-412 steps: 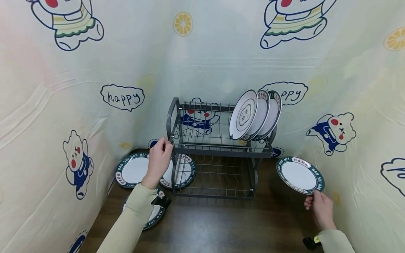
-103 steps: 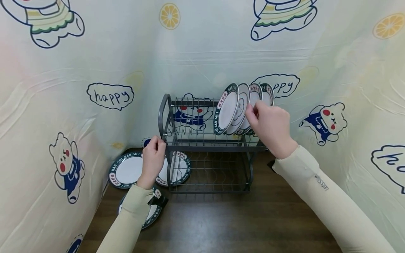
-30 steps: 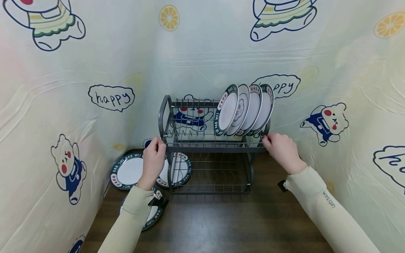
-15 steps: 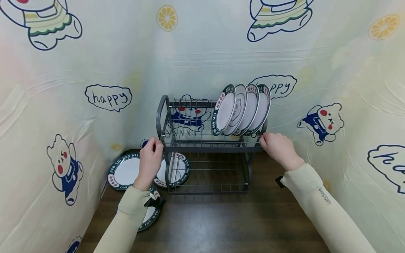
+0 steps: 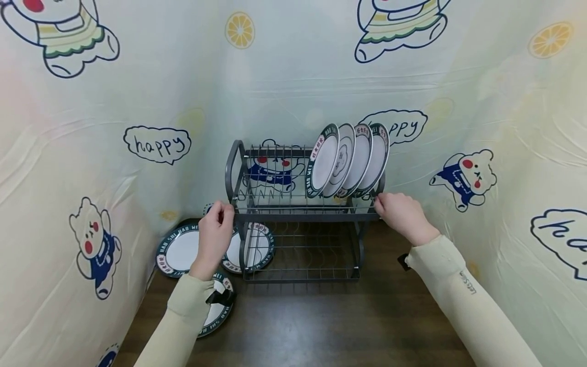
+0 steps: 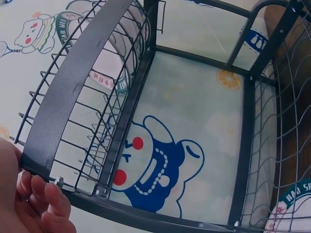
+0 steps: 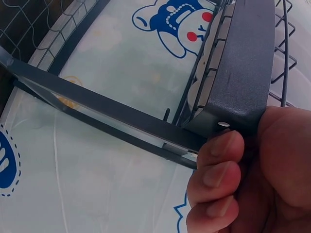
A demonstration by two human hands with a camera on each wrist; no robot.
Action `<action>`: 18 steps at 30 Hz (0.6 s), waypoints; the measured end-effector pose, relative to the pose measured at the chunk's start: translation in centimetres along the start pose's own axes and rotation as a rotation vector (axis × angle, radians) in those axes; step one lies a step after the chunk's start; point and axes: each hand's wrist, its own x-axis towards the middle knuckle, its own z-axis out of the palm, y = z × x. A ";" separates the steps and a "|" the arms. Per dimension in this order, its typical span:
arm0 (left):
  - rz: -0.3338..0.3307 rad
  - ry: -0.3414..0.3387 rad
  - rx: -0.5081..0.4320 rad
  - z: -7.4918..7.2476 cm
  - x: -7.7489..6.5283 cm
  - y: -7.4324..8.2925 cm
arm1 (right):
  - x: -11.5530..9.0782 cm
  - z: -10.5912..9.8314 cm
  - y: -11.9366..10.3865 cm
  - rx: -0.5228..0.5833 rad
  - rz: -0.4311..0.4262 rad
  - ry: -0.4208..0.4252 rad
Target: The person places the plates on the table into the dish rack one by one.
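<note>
A two-tier dark grey dish rack [image 5: 307, 217] stands at the back middle. My left hand [image 5: 214, 234] grips the front left corner of its upper tier. In the left wrist view the fingers [image 6: 56, 199] curl under that corner. Opposite it, my right hand [image 5: 405, 216] holds the front right corner, its thumb [image 7: 286, 145] and curled fingers around the metal bar in the right wrist view. Several white plates [image 5: 323, 160], some with green lettered rims, lean upright in a row on the right half of the upper tier. Only bare wire shows on the lower tier.
More green-rimmed plates lie flat on the brown table [image 5: 312, 326] at left: a back plate [image 5: 181, 250], a plate behind the rack's left leg [image 5: 261, 247], and a front plate [image 5: 222, 318] partly under my left sleeve. A patterned cloth [image 5: 293, 61] surrounds the table.
The plate my right hand held at far right earlier is gone from there, and the racked row has gained a plate. My right hand moved from the plates down to the rack corner; the left stayed.
</note>
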 end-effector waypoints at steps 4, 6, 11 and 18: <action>0.011 0.010 -0.002 -0.1 -0.1 0.0 | 0.0 0.0 0.0 -0.005 0.005 0.007; 0.016 0.012 -0.003 -0.2 -0.2 0.1 | 0.0 0.0 -0.1 -0.007 0.005 0.010; 0.003 0.000 0.000 -0.4 -0.4 0.1 | -0.1 0.1 -0.1 -0.003 0.008 0.010; -0.024 -0.003 0.013 -0.8 -0.9 0.0 | -0.1 0.1 0.0 0.009 0.019 0.005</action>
